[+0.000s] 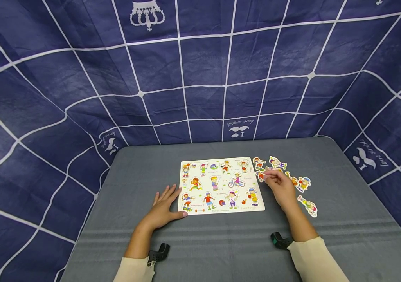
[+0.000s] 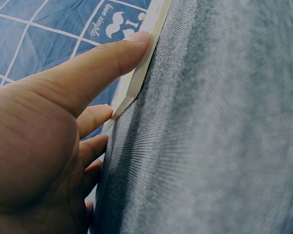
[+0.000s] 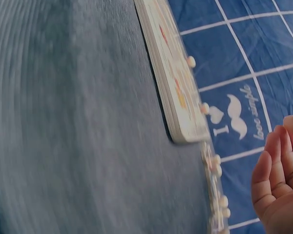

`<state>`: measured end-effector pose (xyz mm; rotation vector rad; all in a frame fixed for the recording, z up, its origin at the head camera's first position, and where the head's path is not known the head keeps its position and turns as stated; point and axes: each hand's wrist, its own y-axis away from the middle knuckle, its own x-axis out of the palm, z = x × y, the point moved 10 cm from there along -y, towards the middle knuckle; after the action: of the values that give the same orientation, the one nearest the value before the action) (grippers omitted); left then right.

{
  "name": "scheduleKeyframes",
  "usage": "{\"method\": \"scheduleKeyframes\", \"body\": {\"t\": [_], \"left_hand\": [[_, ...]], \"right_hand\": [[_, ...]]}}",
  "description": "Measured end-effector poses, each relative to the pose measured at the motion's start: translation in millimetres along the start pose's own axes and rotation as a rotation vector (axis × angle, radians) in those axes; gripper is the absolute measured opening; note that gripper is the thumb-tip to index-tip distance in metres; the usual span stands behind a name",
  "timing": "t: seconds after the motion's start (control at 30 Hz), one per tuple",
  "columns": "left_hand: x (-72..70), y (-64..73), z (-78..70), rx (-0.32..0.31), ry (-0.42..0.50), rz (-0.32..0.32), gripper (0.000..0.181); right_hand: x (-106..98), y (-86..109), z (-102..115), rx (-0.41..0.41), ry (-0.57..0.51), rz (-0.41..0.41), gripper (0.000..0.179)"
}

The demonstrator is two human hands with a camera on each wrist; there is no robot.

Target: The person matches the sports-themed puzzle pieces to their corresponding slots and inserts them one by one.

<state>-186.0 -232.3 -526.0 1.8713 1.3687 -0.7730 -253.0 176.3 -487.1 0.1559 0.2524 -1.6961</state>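
Note:
A flat puzzle board [image 1: 221, 212] printed with cartoon sports figures lies on the grey table. My left hand [image 1: 164, 209] spreads over the table at its left side. The left thumb [image 2: 127, 51] rests on the board's near left edge; the other fingers reach along the side. My right hand [image 1: 280, 187] is beyond the board's right edge, over a cluster of loose figure pieces. Its fingertips are gathered close by a red figure piece [image 1: 260, 176]. In the right wrist view, the right hand [image 3: 283, 180] hovers above the table, and no piece shows at its fingertips.
More loose figure pieces lie right of the board, among them one in a blue cap [image 1: 304, 184] and one in green [image 1: 308, 206] nearer me. Small round knobs [image 3: 216, 165] stand up from the pieces. A blue gridded cloth [image 1: 207, 62] hangs behind and at both sides.

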Motion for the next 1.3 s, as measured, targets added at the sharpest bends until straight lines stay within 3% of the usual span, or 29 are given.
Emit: {"method": "scheduleKeyframes", "body": {"t": [0.3, 0.6, 0.83, 1.13, 1.3], "left_hand": [[0.8, -0.2, -0.2, 0.003, 0.001, 0.007, 0.099], [-0.5, 0.5, -1.2, 0.009, 0.008, 0.008, 0.099], [0.5, -0.6, 0.9, 0.009, -0.001, 0.007, 0.100], [-0.2, -0.8, 0.5, 0.002, -0.003, 0.007, 0.100], [0.2, -0.5, 0.6, 0.001, -0.006, 0.009, 0.100]], "right_hand": [[-26, 1.3, -2, 0.018, 0.036, -0.019, 0.027], [-43, 0.7, -6, -0.029, 0.080, -0.012, 0.025], [-55, -0.8, -6, -0.052, 0.209, -0.002, 0.024], [-52, -0.7, -3, -0.142, 0.384, 0.102, 0.020], [-45, -3.8, -6, -0.136, 0.508, 0.183, 0.016]]}}
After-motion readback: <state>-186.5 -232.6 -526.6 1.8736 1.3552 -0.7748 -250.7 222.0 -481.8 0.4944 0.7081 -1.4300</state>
